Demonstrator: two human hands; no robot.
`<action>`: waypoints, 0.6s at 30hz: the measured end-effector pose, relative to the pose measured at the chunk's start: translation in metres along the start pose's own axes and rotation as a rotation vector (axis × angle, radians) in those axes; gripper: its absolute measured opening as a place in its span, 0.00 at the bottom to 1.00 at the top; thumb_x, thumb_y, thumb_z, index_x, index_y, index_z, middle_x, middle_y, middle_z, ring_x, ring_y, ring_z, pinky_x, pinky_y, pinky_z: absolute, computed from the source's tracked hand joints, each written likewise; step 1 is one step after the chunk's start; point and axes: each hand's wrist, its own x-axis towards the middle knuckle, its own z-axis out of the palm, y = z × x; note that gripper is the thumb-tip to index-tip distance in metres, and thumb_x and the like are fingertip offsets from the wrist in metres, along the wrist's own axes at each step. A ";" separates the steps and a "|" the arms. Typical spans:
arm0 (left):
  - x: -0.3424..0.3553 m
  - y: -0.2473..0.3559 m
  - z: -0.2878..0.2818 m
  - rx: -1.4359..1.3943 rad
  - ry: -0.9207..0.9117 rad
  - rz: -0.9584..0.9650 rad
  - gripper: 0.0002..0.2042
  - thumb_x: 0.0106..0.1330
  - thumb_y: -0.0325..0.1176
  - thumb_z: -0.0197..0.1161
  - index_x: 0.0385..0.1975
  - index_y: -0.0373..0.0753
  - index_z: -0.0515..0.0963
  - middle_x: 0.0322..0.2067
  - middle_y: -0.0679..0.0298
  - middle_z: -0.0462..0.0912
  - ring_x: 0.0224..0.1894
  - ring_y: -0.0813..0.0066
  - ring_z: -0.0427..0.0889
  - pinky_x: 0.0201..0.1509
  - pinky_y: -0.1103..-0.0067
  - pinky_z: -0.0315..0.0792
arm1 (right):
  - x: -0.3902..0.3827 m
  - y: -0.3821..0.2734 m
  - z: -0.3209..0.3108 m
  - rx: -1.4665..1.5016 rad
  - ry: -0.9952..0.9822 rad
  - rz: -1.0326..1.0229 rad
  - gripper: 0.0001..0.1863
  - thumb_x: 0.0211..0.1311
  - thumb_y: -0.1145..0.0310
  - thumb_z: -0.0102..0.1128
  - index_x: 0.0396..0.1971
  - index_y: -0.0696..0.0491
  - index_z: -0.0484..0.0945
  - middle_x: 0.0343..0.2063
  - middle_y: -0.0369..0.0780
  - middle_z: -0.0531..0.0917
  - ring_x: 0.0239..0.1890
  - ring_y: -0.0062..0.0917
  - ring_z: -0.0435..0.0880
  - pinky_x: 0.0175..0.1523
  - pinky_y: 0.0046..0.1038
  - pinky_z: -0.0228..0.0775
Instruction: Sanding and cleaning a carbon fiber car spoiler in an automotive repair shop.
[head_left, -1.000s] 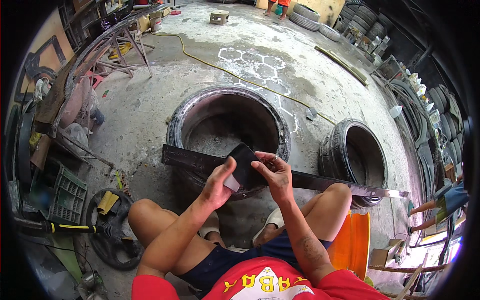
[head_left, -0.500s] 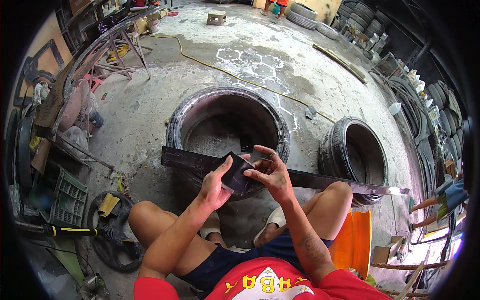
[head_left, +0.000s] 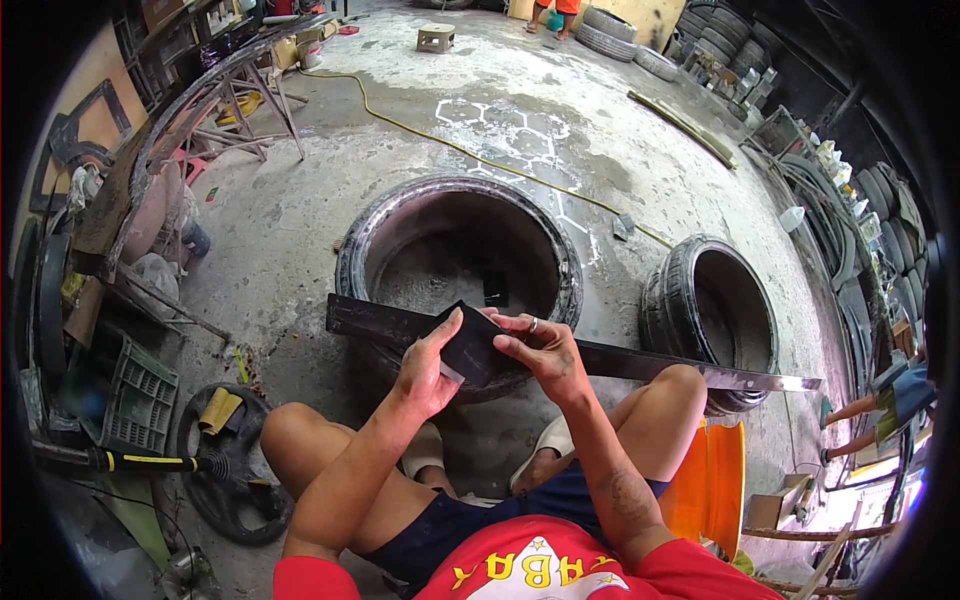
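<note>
My left hand [head_left: 430,370] grips a flat black square piece [head_left: 472,348], its thumb lying along the near face. The far side of that piece carries the rest of the left fingers, mostly hidden. At its right edge, my right hand [head_left: 550,360] pinches it between thumb and fingers; a ring shows on one finger. Behind both hands a long black flat bar [head_left: 640,362] lies across the near rim of a large tyre [head_left: 352,250] and stretches right past my knee. Inside the tyre lies a small dark square [head_left: 495,290].
A second tyre [head_left: 660,300] stands to the right, with an orange curved object [head_left: 708,480] below it. At left are a green crate [head_left: 140,395] and a black ring-shaped part [head_left: 195,500]. A yellow hose [head_left: 400,122] crosses the concrete floor. Another person's legs [head_left: 850,425] show at far right.
My right index finger, raised before, has come down toward the edge of the black piece. My left hand keeps its grip, nearly still.
</note>
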 end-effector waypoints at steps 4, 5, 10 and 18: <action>-0.002 0.000 0.001 0.009 0.026 0.000 0.23 0.85 0.45 0.51 0.64 0.30 0.75 0.58 0.54 0.84 0.60 0.66 0.84 0.66 0.69 0.78 | 0.000 0.008 -0.002 0.041 -0.002 0.017 0.16 0.70 0.75 0.72 0.55 0.59 0.87 0.62 0.43 0.86 0.63 0.23 0.82 0.72 0.28 0.71; -0.002 0.000 0.002 0.008 0.025 0.000 0.23 0.85 0.45 0.51 0.64 0.30 0.75 0.58 0.54 0.84 0.60 0.66 0.84 0.66 0.69 0.78 | 0.000 0.010 -0.002 0.061 -0.007 0.003 0.15 0.70 0.75 0.72 0.55 0.59 0.88 0.62 0.43 0.86 0.63 0.23 0.82 0.71 0.28 0.71; -0.001 0.003 0.000 -0.003 0.030 0.004 0.22 0.85 0.45 0.52 0.62 0.31 0.78 0.57 0.57 0.86 0.58 0.69 0.86 0.65 0.73 0.78 | 0.004 0.009 0.000 0.084 -0.009 0.005 0.14 0.71 0.75 0.71 0.55 0.58 0.88 0.62 0.44 0.86 0.63 0.24 0.82 0.72 0.28 0.71; -0.001 0.005 0.005 0.022 0.091 0.011 0.24 0.84 0.49 0.54 0.63 0.32 0.78 0.56 0.55 0.86 0.57 0.68 0.86 0.62 0.71 0.80 | 0.004 0.008 0.004 0.070 0.006 -0.015 0.13 0.73 0.74 0.69 0.54 0.59 0.88 0.62 0.43 0.86 0.63 0.22 0.82 0.71 0.27 0.71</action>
